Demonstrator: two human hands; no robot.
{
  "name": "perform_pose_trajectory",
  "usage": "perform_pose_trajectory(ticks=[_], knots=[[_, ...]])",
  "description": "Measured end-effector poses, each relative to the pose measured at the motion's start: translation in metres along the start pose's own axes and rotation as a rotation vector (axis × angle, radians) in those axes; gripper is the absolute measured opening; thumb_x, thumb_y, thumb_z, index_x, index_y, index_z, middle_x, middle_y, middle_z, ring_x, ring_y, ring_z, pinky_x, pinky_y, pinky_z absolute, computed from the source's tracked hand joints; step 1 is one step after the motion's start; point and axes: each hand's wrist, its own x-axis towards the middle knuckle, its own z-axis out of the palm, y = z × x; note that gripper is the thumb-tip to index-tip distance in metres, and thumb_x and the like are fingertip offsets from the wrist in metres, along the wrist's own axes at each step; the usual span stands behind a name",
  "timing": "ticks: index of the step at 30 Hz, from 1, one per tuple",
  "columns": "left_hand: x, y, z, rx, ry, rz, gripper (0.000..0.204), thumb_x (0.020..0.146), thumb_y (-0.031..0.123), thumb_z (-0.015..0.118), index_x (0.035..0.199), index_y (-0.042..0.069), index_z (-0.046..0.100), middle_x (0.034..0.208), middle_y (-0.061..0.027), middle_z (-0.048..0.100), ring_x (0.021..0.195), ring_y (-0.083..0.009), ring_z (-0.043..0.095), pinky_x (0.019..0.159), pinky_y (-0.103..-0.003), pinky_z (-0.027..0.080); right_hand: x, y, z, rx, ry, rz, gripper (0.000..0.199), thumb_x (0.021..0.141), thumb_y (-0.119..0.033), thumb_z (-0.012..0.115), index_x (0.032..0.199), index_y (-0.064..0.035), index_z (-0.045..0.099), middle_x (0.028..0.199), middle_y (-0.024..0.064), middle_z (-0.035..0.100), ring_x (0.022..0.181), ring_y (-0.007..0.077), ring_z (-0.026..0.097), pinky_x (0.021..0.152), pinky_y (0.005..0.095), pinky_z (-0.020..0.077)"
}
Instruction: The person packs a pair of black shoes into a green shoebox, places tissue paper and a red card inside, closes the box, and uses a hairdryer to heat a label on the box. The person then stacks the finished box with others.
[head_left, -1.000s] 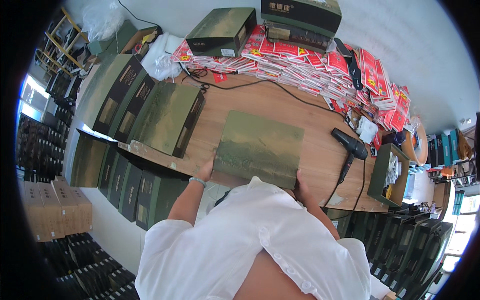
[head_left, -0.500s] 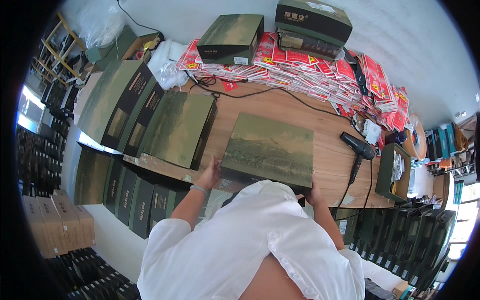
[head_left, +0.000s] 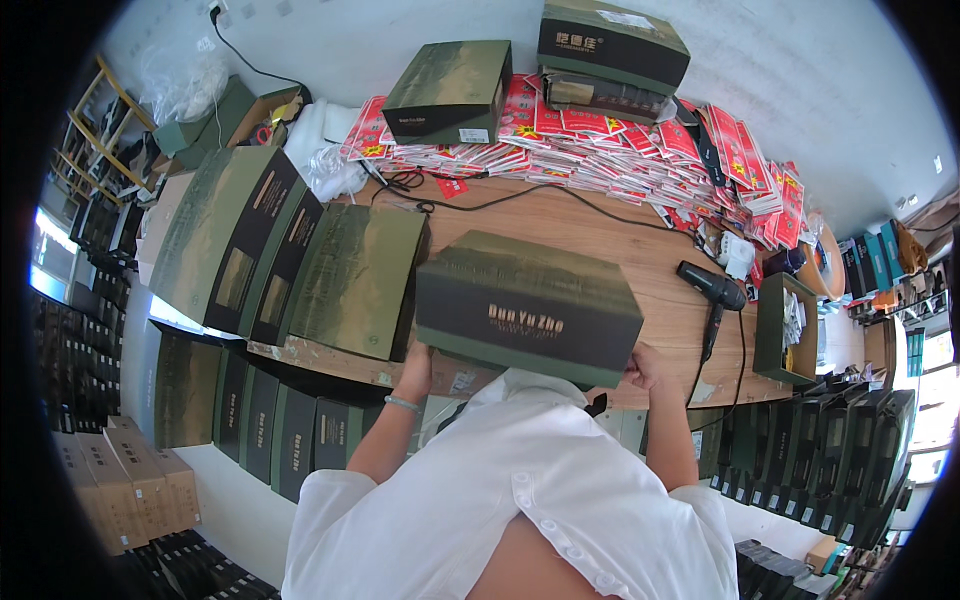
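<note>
Right in front of me, at the near table edge, a dark green shoebox-like box [head_left: 530, 310] is tipped so its dark long side with pale lettering faces me. Its top, with a misty landscape print, slopes away to the far side. My left hand [head_left: 418, 365] grips the box at its lower left end, with the fingers partly hidden beneath it. At the right end my right hand [head_left: 645, 367] is closed on the edge, thumb and fingers bent. To the left, close to my left hand, a similar green box [head_left: 355, 280] lies on the wooden table [head_left: 665, 335].
More green boxes [head_left: 215, 245] stand at the table's left. Piles of red printed packets [head_left: 600, 150] line the wall, with boxes on top. A black hair dryer [head_left: 712, 290] with its cable lies right, beside an open green box [head_left: 788, 335]. Boxes [head_left: 815, 455] stand in rows below.
The box between my hands has tipped, bringing its dark long side up toward me. Both hands have shifted along with it, and the right hand now sits slightly further right.
</note>
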Motion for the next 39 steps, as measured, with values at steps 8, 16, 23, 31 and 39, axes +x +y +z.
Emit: perform_pose_trajectory(ticks=[8,16,23,31,39], knots=[[0.024,-0.027,-0.008,1.128,0.129,0.002,0.036,0.09,0.02,0.058,0.119,0.0,0.053,0.107,-0.025,0.065,0.103,-0.0435,0.061,0.088,-0.047,0.048,0.031,-0.071,0.028,1.042,-0.823,-0.418,0.028,0.097,-0.024,0.054,0.111,0.0003,0.056,0.109,0.0143,0.062,0.097,0.023,0.061,0.076,0.0307,0.0545],[0.019,-0.031,-0.01,1.067,0.129,-0.03,0.051,0.091,0.014,0.053,0.139,0.004,0.041,0.116,-0.0332,0.058,0.11,-0.0481,0.055,0.093,-0.052,0.045,0.128,-0.115,0.105,-0.957,0.541,-0.686,0.071,0.098,-0.047,0.045,0.155,-0.0172,0.014,0.16,0.0124,0.012,0.145,0.0396,0.017,0.116,0.0553,0.0163],[-0.003,-0.018,-0.018,1.136,0.218,-0.1,0.045,0.09,0.018,0.057,0.133,0.005,0.047,0.113,-0.0305,0.061,0.109,-0.0468,0.056,0.09,-0.05,0.047,0.157,-0.069,0.122,-1.559,0.601,-0.371,0.07,0.098,-0.055,0.038,0.155,-0.0197,0.018,0.162,0.008,0.01,0.148,0.036,0.009,0.118,0.054,0.0105],[-0.007,-0.031,-0.047,1.194,0.232,-0.041,0.043,0.09,0.016,0.057,0.128,-0.003,0.047,0.105,-0.0323,0.062,0.103,-0.0484,0.058,0.085,-0.052,0.048,0.148,-0.079,0.115,-1.491,0.363,-0.46,0.063,0.098,-0.051,0.042,0.146,-0.0104,0.039,0.155,0.0129,0.03,0.144,0.0342,0.023,0.118,0.0445,0.0204],[-0.002,-0.008,-0.088,1.254,0.21,0.06,0.041,0.088,0.018,0.06,0.123,-0.004,0.055,0.112,-0.0257,0.065,0.105,-0.0431,0.061,0.089,-0.045,0.048,0.055,0.043,0.062,-0.72,0.406,-1.002,0.044,0.097,-0.024,0.053,0.133,0.0001,0.049,0.139,0.022,0.046,0.134,0.0398,0.038,0.112,0.0454,0.0321]])
